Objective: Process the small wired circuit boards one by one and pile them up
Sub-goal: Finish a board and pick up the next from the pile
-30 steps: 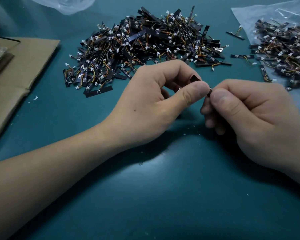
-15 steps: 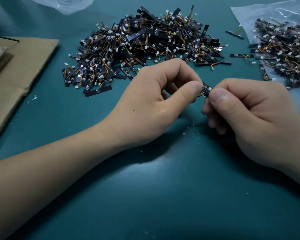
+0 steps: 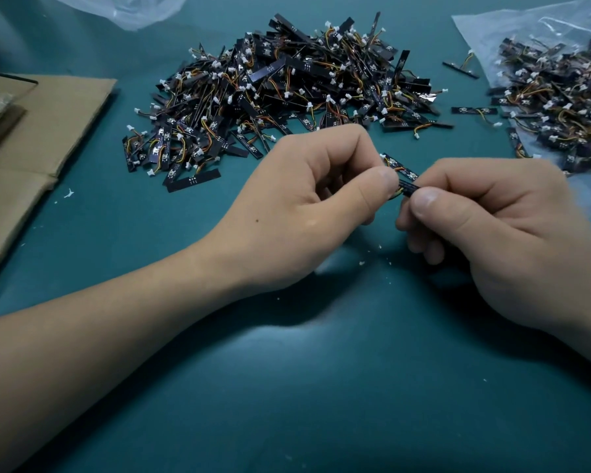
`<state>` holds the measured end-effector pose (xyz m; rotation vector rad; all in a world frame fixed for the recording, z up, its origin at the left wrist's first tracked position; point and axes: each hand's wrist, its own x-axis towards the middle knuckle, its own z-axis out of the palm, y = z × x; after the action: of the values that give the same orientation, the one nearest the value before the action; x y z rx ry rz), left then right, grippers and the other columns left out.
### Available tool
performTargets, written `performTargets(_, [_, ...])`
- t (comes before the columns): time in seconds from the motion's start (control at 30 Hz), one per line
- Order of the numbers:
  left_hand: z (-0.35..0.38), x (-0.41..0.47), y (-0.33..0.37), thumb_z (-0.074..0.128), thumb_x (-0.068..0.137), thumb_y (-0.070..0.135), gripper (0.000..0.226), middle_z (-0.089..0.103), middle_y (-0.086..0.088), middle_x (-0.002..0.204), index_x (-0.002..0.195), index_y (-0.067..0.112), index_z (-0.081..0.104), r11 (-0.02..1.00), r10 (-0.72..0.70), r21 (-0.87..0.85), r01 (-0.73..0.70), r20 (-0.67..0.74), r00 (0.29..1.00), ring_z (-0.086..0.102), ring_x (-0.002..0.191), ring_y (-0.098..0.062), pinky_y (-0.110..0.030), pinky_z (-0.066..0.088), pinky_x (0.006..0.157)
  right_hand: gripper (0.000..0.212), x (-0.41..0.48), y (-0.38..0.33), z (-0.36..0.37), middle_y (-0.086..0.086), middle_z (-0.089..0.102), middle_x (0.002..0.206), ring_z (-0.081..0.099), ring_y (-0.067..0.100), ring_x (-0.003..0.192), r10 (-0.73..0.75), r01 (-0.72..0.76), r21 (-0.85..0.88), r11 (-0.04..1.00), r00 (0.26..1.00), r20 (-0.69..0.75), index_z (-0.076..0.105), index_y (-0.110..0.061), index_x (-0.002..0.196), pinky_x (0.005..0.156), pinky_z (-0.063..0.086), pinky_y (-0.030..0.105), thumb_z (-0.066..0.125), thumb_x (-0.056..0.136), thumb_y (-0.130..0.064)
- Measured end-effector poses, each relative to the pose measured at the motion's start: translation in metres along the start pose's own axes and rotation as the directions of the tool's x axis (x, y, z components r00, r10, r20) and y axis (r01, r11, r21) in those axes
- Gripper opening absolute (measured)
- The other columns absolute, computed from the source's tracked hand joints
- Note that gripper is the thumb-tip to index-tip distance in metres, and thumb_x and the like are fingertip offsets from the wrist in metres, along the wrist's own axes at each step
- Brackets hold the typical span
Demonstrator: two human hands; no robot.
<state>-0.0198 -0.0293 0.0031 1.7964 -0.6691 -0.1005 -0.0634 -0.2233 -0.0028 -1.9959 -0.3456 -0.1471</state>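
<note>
Above the teal table, my left hand (image 3: 318, 206) and my right hand (image 3: 498, 227) meet fingertip to fingertip. Both pinch one small black circuit board (image 3: 401, 174) with orange and yellow wires. Its upper end sticks out between the thumbs; the rest is hidden by my fingers. A big pile of the same black wired boards (image 3: 287, 97) lies behind my hands at the centre. A second pile (image 3: 560, 104) rests on a clear plastic bag at the far right.
Flattened brown cardboard (image 3: 41, 138) covers the left side of the teal table (image 3: 287, 387). A clear plastic bag (image 3: 133, 8) lies at the top left edge. Three loose boards (image 3: 473, 110) sit between the two piles. Tiny white crumbs dot the table near my hands.
The board between my fingers has turned: a second ago only a dark corner showed, now its printed face and wires stick out between the thumbs. Both hands stayed in place.
</note>
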Motion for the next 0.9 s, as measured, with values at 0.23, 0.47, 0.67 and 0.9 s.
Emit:
performTargets(0.23, [-0.0014, 0.0004, -0.0028, 0.059, 0.094, 0.007, 0.022, 0.058, -0.016, 0.059, 0.074, 0.0, 0.056, 0.999, 0.026, -0.033, -0.025, 0.017, 1.0, 0.05, 0.056, -0.033, -0.036, 0.037, 0.051, 0.026, 0.0011, 0.001, -0.0014, 0.0, 0.066, 0.066, 0.06, 0.018, 0.054, -0.009, 0.008, 0.009, 1.0, 0.999, 0.051, 0.069, -0.02, 0.081, 0.052, 0.046, 0.023, 0.054, 0.095, -0.035])
performTargets(0.47, [-0.0006, 0.0006, -0.0016, 0.058, 0.096, 0.004, 0.023, 0.056, -0.02, 0.061, 0.075, -0.004, 0.056, 0.999, 0.012, 0.029, -0.012, 0.029, 1.0, 0.045, 0.054, -0.026, -0.025, 0.034, 0.05, 0.026, 0.0045, 0.0022, -0.0034, 0.001, 0.06, 0.058, 0.056, 0.012, 0.054, 0.027, -0.029, 0.012, 1.0, 0.993, 0.116, 0.069, -0.02, 0.075, 0.056, 0.041, 0.014, 0.055, 0.092, -0.034])
performTargets(0.67, [-0.0001, -0.0005, -0.0008, 0.057, 0.096, 0.008, 0.022, 0.062, -0.012, 0.061, 0.076, -0.001, 0.058, 0.999, -0.015, 0.03, 0.014, 0.03, 0.999, 0.046, 0.052, -0.016, -0.021, 0.036, 0.052, 0.029, 0.0043, 0.0018, -0.0029, 0.001, 0.062, 0.06, 0.057, 0.013, 0.055, 0.026, -0.028, 0.013, 1.0, 0.992, 0.125, 0.067, -0.021, 0.073, 0.057, 0.042, 0.015, 0.052, 0.092, -0.037])
performTargets(0.9, [0.0001, -0.0004, 0.0004, 0.056, 0.097, 0.011, 0.021, 0.062, -0.009, 0.061, 0.078, 0.003, 0.058, 0.999, -0.019, 0.036, 0.018, 0.034, 0.999, 0.046, 0.053, -0.013, -0.022, 0.036, 0.053, 0.027, 0.0048, 0.0016, -0.0039, 0.003, 0.063, 0.061, 0.058, 0.015, 0.055, 0.028, -0.033, 0.043, 0.999, 0.992, 0.126, 0.067, -0.019, 0.073, 0.058, 0.043, 0.016, 0.054, 0.091, -0.034])
